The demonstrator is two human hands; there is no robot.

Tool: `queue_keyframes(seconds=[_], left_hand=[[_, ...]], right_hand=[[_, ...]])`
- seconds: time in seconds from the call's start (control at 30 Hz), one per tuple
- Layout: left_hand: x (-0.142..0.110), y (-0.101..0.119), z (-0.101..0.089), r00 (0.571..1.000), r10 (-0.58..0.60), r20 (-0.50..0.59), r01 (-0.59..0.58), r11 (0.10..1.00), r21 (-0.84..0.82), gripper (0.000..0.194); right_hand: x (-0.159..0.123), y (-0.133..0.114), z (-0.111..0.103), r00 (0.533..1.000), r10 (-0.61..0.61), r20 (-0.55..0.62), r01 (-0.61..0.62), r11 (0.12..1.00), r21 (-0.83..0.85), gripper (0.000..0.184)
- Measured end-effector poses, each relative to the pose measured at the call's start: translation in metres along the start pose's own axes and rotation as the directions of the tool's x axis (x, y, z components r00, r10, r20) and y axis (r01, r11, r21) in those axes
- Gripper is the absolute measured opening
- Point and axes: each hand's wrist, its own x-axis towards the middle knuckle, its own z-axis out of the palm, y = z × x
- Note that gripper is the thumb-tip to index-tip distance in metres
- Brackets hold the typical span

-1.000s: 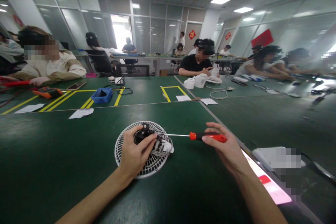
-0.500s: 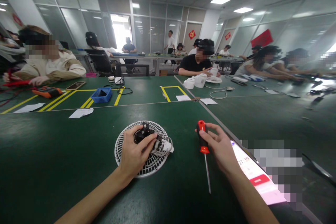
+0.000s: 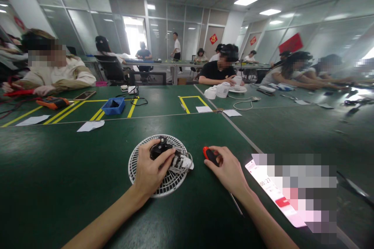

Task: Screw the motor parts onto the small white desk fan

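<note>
A round white fan grille (image 3: pixel 137 167) lies on the green table in front of me. On top of it sits a black motor assembly (image 3: pixel 159 151) with a bundled cable and a white plastic piece (image 3: pixel 187 163) at its right side. My left hand (image 3: pixel 150 167) grips the motor assembly between thumb and fingers, over the grille. To the right of the grille, my right hand (image 3: pixel 229 167) is closed around the red and black handle of a screwdriver (image 3: pixel 210 156). Its metal shaft comes out beneath my wrist and points toward me; the middle of the tool is hidden by the hand.
A lit phone (image 3: pixel 274 190), partly pixelated, lies right of my right forearm. Farther off are a blue bin (image 3: pixel 113 106), paper slips (image 3: pixel 91 125), an orange meter (image 3: pixel 52 102) and white plastic housings (image 3: pixel 222 90). Several people sit around the tables.
My right hand has moved left toward the grille, and the screwdriver has tilted, its handle now leaning left. The phone has shifted or turned slightly left. My left hand stays on the motor assembly.
</note>
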Motion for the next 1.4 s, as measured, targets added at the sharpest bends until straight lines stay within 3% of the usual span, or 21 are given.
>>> queue_keyframes(seconds=[0.13,0.37,0.47,0.63,0.77,1.13,1.4], left_hand=[[0.001,0.001,0.0,1.0,0.001,0.003,-0.001,1.0,0.001,0.028],[0.002,0.001,0.0,1.0,0.004,0.001,-0.004,1.0,0.005,0.025],[0.002,0.001,0.0,1.0,0.008,0.0,-0.008,1.0,0.006,0.025],[0.001,0.001,-0.001,1.0,0.002,0.013,-0.003,1.0,0.014,0.026],[0.001,0.001,0.0,1.0,0.008,0.005,-0.008,1.0,0.01,0.025],[0.001,0.001,-0.001,1.0,0.01,0.003,-0.01,1.0,0.005,0.026],[0.002,0.001,-0.001,1.0,0.007,0.007,-0.007,1.0,0.008,0.027]], right_hand=[[0.003,0.006,0.002,1.0,-0.006,0.01,0.006,0.999,-0.04,0.042],[0.005,0.013,0.005,0.999,0.014,0.05,-0.012,0.999,-0.049,0.064],[0.006,0.015,0.005,0.998,0.025,0.066,-0.021,0.998,-0.062,0.058],[0.007,0.014,0.006,0.993,0.054,0.102,-0.04,0.989,-0.14,0.032],[0.008,0.011,0.004,0.992,0.078,0.097,-0.058,0.98,-0.189,0.029],[0.005,0.01,-0.007,0.988,0.109,0.112,-0.088,0.98,-0.178,0.062],[0.005,0.012,-0.002,1.0,0.018,0.019,-0.014,0.988,-0.153,0.059]])
